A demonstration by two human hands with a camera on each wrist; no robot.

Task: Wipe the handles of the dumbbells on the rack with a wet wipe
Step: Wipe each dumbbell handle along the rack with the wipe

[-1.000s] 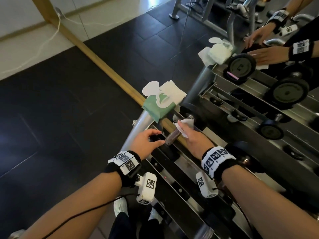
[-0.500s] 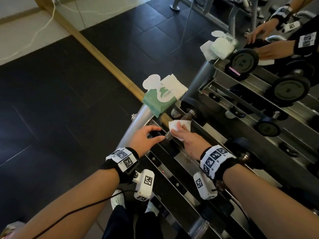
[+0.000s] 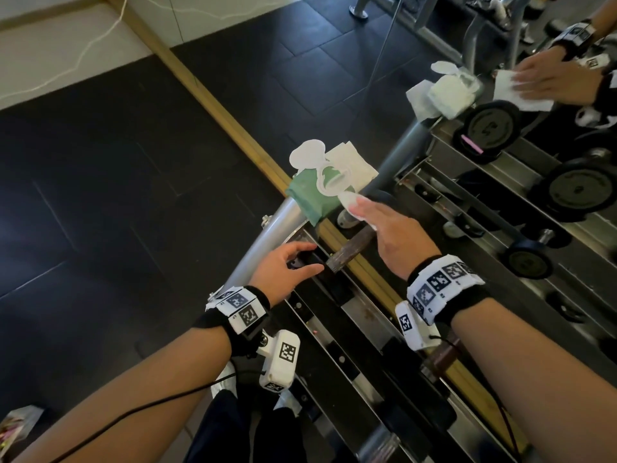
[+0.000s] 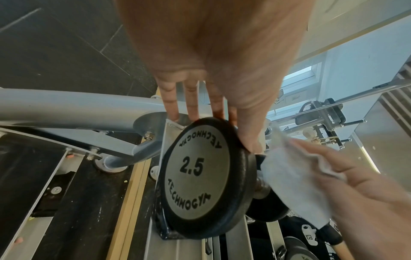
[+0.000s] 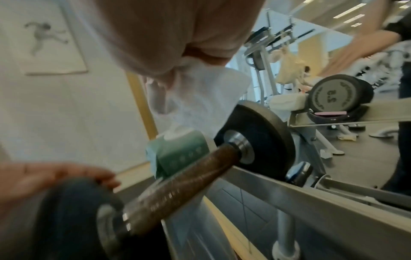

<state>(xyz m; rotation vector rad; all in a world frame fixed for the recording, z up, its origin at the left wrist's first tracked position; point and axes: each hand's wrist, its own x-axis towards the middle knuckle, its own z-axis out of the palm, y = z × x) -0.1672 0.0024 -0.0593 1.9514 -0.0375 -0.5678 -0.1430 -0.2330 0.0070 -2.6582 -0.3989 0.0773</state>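
Note:
A 2.5 dumbbell lies on the rack, its brown knurled handle point(image 3: 354, 249) point(image 5: 189, 179) bare. My left hand point(image 3: 300, 259) grips the near black plate point(image 4: 200, 176) point(image 5: 73, 211), fingers over its rim and thumb point(image 4: 251, 140) on the edge. My right hand point(image 3: 364, 213) hovers just above the handle's far end, holding the white wet wipe point(image 3: 349, 201) point(image 4: 289, 177) point(image 5: 200, 95), which hangs from the fingers clear of the handle. The far plate point(image 5: 262, 137) stands beyond it.
A green wipes pack point(image 3: 310, 192) point(image 5: 177, 151) with its lid open sits on the rack's grey tube point(image 3: 277, 225). A wood-framed mirror point(image 3: 233, 128) runs behind the rack and repeats the dumbbells and hands. Another dumbbell handle point(image 3: 444, 357) lies under my right wrist.
My right hand has lifted the wipe off the handle and moved up toward the far plate, baring the handle. My left hand stays on the near plate.

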